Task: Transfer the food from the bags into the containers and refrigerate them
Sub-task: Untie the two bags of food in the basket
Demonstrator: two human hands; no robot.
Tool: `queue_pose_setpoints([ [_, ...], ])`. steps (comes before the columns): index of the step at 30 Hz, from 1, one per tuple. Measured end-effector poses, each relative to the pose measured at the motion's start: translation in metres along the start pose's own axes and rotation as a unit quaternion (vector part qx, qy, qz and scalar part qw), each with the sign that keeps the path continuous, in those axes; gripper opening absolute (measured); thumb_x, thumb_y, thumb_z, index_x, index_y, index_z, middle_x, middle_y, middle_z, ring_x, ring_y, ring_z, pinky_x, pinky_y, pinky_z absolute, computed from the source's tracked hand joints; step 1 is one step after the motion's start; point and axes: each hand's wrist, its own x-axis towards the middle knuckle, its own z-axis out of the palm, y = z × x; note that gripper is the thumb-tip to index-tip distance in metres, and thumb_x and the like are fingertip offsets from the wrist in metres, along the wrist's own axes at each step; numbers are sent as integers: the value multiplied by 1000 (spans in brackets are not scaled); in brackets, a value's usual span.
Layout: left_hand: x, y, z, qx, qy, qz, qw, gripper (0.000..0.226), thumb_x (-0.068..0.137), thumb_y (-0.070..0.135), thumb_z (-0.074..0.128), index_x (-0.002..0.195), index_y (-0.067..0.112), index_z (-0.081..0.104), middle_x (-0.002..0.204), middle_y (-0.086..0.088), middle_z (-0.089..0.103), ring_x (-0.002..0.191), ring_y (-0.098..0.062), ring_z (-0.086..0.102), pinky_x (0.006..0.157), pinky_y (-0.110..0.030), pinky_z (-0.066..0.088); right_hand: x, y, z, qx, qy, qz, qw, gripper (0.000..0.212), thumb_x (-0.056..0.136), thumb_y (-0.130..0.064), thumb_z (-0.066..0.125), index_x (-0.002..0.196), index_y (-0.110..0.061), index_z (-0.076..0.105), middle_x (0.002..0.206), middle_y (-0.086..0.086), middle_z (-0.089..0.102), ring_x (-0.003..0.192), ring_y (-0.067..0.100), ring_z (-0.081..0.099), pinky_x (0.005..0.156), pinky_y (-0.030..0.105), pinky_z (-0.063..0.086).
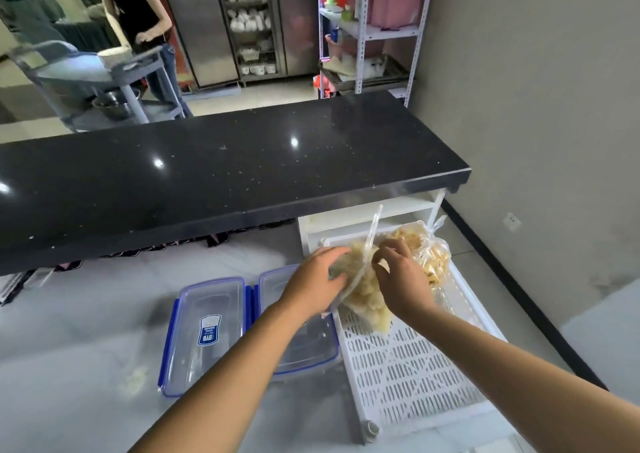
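A clear plastic bag of pale yellow food (367, 302) lies on a white slotted tray (408, 369). My left hand (320, 279) grips the bag's left side. My right hand (403, 276) pinches the bag near its twisted neck, which sticks up between my hands. Behind my right hand sits a second clear bag of yellow food (433, 258) on the same tray. Two clear lidded containers with blue clips stand on the grey table: one (204, 335) to the left, the other (304, 342) partly under my left forearm.
A black counter (221, 172) runs across in front, overhanging the grey table (69, 348). A person stands by a grey cart (104, 75) at the far left. Steel cabinets (242, 23) and a white shelf rack (374, 30) stand at the back; a wall is on the right.
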Motion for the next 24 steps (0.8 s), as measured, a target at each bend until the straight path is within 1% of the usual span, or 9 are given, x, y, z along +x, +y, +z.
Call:
queue_pose_setpoints([
  [2,13,2,2,27,-21,27,999,50,91,10,63,136,32,56,140,10,53,115,-15,59,96,-26,46,-4,5,-5,11,12,8,1000,15,97,-18,59,101,-9,70,134,1,54,96,20,62,73,26,48],
  [5,26,3,9,54,-54,59,995,46,89,9,66,130,29,62,135,8,59,123,-13,55,106,-32,43,-11,11,-11,16,23,8,1000,12,95,-18,62,98,-9,70,132,2,52,95,25,64,76,35,53],
  [7,29,6,18,59,-66,76,993,39,88,11,68,123,26,68,128,7,63,119,-14,57,105,-34,45,-19,17,-16,18,25,3,1000,11,95,-17,62,96,-10,70,132,3,52,91,23,63,78,37,54],
  [9,26,9,25,63,-59,96,992,30,87,15,70,115,27,72,120,9,66,112,-13,58,100,-35,48,-28,24,-22,21,18,1,1000,9,95,-17,62,95,-11,69,132,3,51,86,20,61,79,35,52],
  [13,13,15,40,61,-23,141,988,17,87,18,72,103,22,77,106,6,72,102,-16,61,95,-40,49,-49,39,-36,29,10,-20,999,6,94,-15,63,92,-15,69,126,1,51,79,22,64,80,44,55],
  [16,-6,26,53,30,-1,167,985,15,87,17,73,102,20,77,100,4,74,95,-18,65,90,-41,51,-65,49,-49,38,14,-38,998,5,94,-15,64,92,-17,69,122,-3,52,84,21,64,80,43,56],
  [19,-26,38,64,27,35,197,979,13,86,17,74,99,19,78,96,5,76,89,-17,68,86,-39,50,-76,59,-62,48,9,-56,997,5,94,-17,65,96,-17,70,116,-6,55,91,16,63,83,36,55],
  [22,-41,42,77,33,62,215,974,11,85,18,74,96,20,77,92,7,76,84,-15,68,77,-33,47,-87,72,-71,52,2,-73,996,7,94,-19,65,98,-16,70,106,-7,63,90,13,63,81,31,53],
  [24,-50,41,88,52,63,214,973,11,85,19,75,95,22,77,90,9,75,82,-14,66,74,-29,42,-97,81,-70,44,-13,-79,996,11,94,-22,63,99,-16,71,105,-5,66,91,14,65,81,31,53],
])
